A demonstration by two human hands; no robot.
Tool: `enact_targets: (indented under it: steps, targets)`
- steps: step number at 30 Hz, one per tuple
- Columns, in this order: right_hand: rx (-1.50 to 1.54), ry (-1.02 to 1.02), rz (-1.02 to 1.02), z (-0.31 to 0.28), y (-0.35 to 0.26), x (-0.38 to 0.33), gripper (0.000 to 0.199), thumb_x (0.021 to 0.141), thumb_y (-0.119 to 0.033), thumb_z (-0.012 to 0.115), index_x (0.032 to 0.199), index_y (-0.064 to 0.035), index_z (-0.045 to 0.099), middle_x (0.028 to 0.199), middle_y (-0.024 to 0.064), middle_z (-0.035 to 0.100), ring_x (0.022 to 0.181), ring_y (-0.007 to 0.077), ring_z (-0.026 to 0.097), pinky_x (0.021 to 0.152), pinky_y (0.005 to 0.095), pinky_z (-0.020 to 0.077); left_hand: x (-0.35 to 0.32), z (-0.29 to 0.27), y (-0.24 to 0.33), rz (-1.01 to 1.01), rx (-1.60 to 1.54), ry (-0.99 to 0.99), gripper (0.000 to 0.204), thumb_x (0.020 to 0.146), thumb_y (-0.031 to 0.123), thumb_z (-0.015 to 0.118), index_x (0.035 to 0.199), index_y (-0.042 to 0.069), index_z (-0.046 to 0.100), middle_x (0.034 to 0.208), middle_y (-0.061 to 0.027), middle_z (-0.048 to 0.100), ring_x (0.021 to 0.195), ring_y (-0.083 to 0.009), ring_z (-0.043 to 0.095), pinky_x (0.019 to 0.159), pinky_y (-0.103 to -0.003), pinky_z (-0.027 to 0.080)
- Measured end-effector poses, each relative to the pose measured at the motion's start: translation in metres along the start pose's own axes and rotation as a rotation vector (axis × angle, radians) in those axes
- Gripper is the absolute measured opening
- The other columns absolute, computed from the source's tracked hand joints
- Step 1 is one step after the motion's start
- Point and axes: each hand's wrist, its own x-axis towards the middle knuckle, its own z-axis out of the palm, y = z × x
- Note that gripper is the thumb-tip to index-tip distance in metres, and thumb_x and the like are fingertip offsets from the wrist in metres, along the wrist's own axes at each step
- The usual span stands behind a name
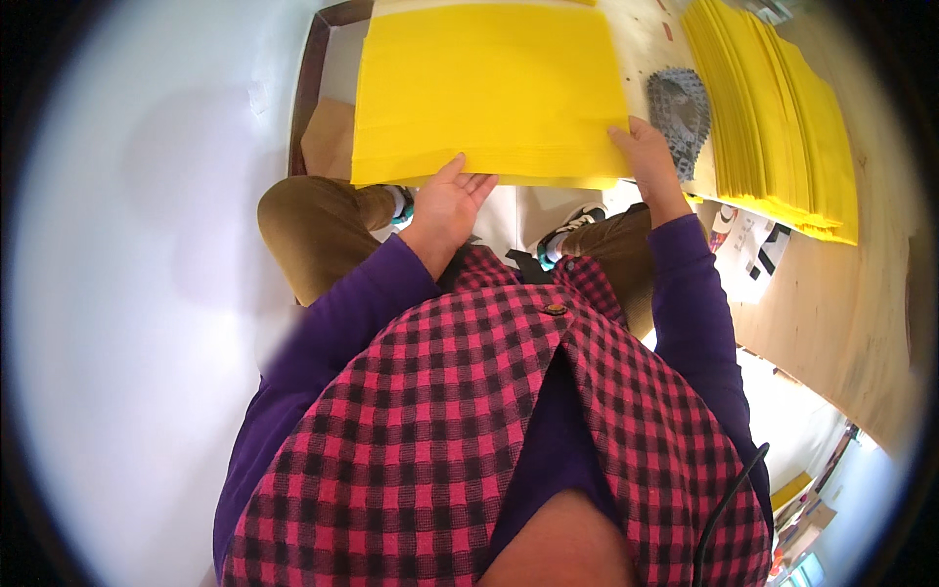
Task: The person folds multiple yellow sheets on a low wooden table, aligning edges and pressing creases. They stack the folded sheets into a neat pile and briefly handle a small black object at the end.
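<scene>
Yellow sheet stack [489,88]: left hand [445,210] touches near edge, right hand [648,157] holds right edge; second yellow stack [782,122] lies right.

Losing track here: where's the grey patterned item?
In the head view, the grey patterned item lies upper right, between the yellow sheets at the right hand and the rightmost yellow stack.

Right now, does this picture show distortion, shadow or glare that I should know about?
Head view: the wooden table curves near the black rim; head view: soft shadow on the pale surface at left; same view: brightness washes out part of lower right, yet the yellow sheets show clear colour.
</scene>
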Motion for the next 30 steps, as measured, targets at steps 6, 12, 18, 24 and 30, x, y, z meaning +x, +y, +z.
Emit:
enact_targets:
  steps: [6,12,18,24,30]
  targets:
    - [0.045,-0.027,-0.018,0.0,0.001,-0.009,0.017,0.09,-0.01,0.057,0.097,0.0051,0.061,0.083,0.0033,0.064,0.067,0.0082,0.058,0.06,0.0238,0.0464,0.0,0.001,0.003,0.071,0.1,0.038,0.027,0.099,0.014,0.045,0.123,0.0,0.044,0.126,-0.0171,0.052,0.112,-0.0321,0.054,0.099,-0.045,0.046]
    - [0.092,0.003,0.066,0.005,-0.012,-0.007,0.018,0.091,-0.01,0.056,0.101,0.0053,0.061,0.086,0.0037,0.065,0.069,0.0089,0.06,0.062,0.0238,0.0475,-0.004,0.007,0.012,0.13,0.091,0.004,0.025,0.099,0.012,0.043,0.121,0.001,0.046,0.124,-0.0156,0.054,0.11,-0.0306,0.056,0.097,-0.045,0.047]
    - [0.135,-0.026,0.014,0.016,0.004,-0.022,0.021,0.091,-0.011,0.057,0.104,0.0057,0.061,0.09,0.0061,0.067,0.072,0.0101,0.062,0.065,0.0237,0.0489,-0.004,-0.003,0.021,0.156,0.138,-0.001,0.027,0.098,0.012,0.046,0.124,0.003,0.044,0.125,-0.0159,0.052,0.114,-0.0314,0.053,0.1,-0.045,0.045]
    - [-0.02,0.065,0.053,0.016,0.015,-0.02,0.023,0.089,-0.012,0.059,0.103,0.0058,0.061,0.085,0.006,0.067,0.071,0.011,0.061,0.064,0.0255,0.0484,-0.001,-0.011,0.016,0.104,0.163,0.044,0.027,0.098,0.011,0.045,0.123,0.003,0.046,0.122,-0.0153,0.055,0.112,-0.0306,0.055,0.097,-0.045,0.046]
    - [-0.23,0.078,0.023,0.011,0.011,-0.018,0.022,0.088,-0.012,0.059,0.102,0.0046,0.062,0.081,0.0055,0.067,0.07,0.01,0.061,0.063,0.0254,0.048,-0.006,-0.015,0.014,0.055,0.185,0.036,0.026,0.097,0.01,0.047,0.122,0.003,0.048,0.121,-0.0147,0.055,0.11,-0.0293,0.055,0.097,-0.045,0.046]
